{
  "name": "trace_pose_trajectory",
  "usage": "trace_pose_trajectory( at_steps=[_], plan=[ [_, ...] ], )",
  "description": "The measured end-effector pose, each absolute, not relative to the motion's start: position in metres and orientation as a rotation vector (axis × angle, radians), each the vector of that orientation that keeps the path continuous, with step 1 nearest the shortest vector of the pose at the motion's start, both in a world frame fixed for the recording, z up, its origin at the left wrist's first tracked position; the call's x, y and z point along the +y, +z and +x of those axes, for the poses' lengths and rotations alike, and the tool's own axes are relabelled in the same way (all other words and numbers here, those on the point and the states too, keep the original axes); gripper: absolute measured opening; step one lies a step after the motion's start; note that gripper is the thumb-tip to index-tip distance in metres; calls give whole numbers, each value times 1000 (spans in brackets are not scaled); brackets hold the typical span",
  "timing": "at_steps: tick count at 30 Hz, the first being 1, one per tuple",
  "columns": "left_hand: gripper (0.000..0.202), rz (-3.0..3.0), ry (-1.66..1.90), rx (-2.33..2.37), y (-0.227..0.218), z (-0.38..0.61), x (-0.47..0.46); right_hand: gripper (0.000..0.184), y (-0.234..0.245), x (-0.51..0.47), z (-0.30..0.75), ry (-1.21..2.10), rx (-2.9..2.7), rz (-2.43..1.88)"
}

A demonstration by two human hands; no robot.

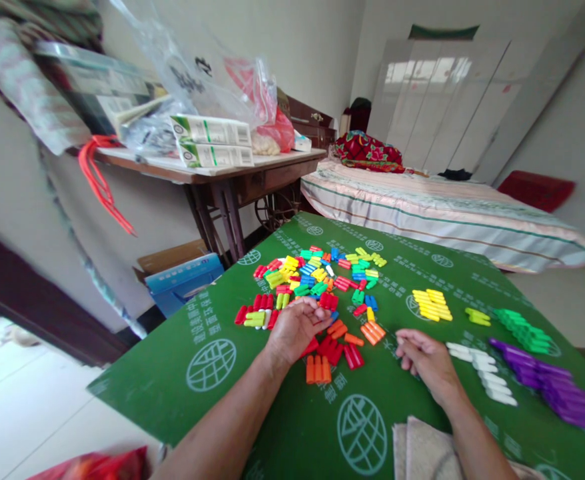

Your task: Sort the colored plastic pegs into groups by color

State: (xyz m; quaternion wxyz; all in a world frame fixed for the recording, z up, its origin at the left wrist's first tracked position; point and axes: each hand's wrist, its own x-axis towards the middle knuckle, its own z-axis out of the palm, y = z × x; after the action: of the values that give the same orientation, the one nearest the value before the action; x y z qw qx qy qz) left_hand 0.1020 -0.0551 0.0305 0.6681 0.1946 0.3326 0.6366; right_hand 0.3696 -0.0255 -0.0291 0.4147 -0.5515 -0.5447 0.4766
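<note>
My left hand [297, 330] is palm up over the near edge of a mixed pile of small plastic tube-shaped pieces, its fingers loosely bent and apart, with nothing visible in it. Red pieces [330, 348] and orange pieces [318, 369] lie just beside and below it. To the right, my right hand [428, 360] hovers low over the table, fingers loosely curled and seemingly holding nothing. Close by it are a row of white pieces [487, 375] and a joined orange group [372, 332]. The mixed pile [317, 273] holds red, yellow, green, blue and orange pieces.
On the green table [272, 427], sorted groups of yellow [431, 305], green [522, 330] and purple pieces [552, 383] stand at the right. A folded cloth [417, 447] lies at the near edge. Behind are a cluttered desk [282, 160] and a bed [422, 207].
</note>
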Motion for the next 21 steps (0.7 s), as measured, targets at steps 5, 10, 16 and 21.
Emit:
trace_pose_trajectory(
  at_steps=[5, 10, 16, 21],
  plan=[
    [14, 442, 1434, 734, 30, 102, -56, 47, -31, -26, 370, 1208, -1368, -1391],
    [15, 428, 1431, 731, 30, 102, -56, 48, -24, -27, 368, 1211, -1340, -1403],
    [15, 427, 1428, 732, 32, 103, -56, 48, -21, -28, 367, 1213, -1326, -1415],
    [16, 422, 1427, 747, 32, 104, -56, 48, -22, -28, 367, 1224, -1338, -1415]
  ],
)
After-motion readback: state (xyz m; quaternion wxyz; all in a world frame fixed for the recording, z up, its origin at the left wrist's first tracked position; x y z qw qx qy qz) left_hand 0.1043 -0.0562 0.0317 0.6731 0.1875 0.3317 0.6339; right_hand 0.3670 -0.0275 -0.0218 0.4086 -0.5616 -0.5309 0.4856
